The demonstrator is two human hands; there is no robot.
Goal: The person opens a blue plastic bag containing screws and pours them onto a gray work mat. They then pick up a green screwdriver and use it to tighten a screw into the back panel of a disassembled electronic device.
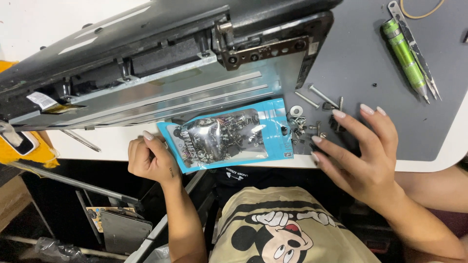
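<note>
At the far left, your left hand (152,158) is curled at the table's front edge, fingers pinching the left corner of the blue zip pouch (229,134), which lies flat just below the opened laptop chassis (146,63). Through its clear window the pouch already looks well filled with screws and small hardware. To its right, a scatter of loose screws (312,114) and washers sits on the grey mat (370,58), so by the look of it the gathering is partly done, with that pile not yet in the pouch. Your right hand (358,148) is spread open, holding nothing, fingertips resting among those screws. Further right lie a green screwdriver (404,53) and tweezers (417,48), untouched.
</note>
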